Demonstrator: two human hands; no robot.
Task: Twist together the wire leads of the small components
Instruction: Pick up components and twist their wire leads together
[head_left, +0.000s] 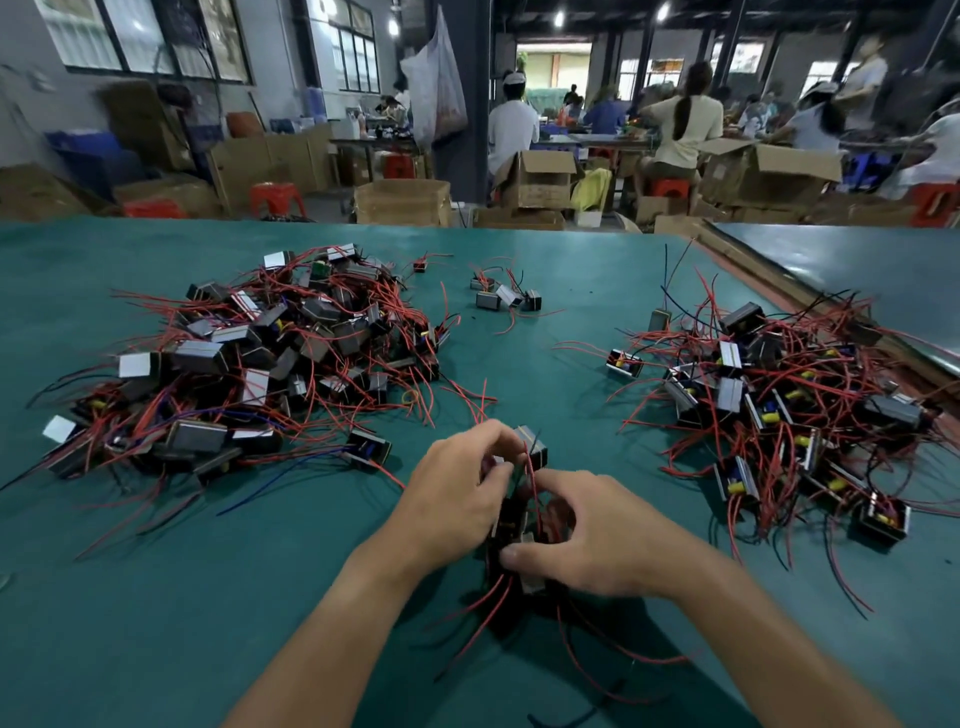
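Note:
Both hands meet low in the middle of the green table (571, 322). My left hand (452, 493) curls its fingers round a small black component (535, 447) with a silver band. My right hand (597, 540) pinches thin red wire leads (531, 470) between thumb and forefinger, just beside the left fingertips. Under my palms sits a dark cluster of more components (511, 519), with red and black leads (483, 618) trailing toward me. Which leads belong to which component is hidden by the fingers.
A big heap of the same components (249, 353) with red leads lies to the left, another heap (779, 395) to the right. A few loose ones (506, 296) sit further back. Cardboard boxes (402, 200), red stools and seated people fill the room behind.

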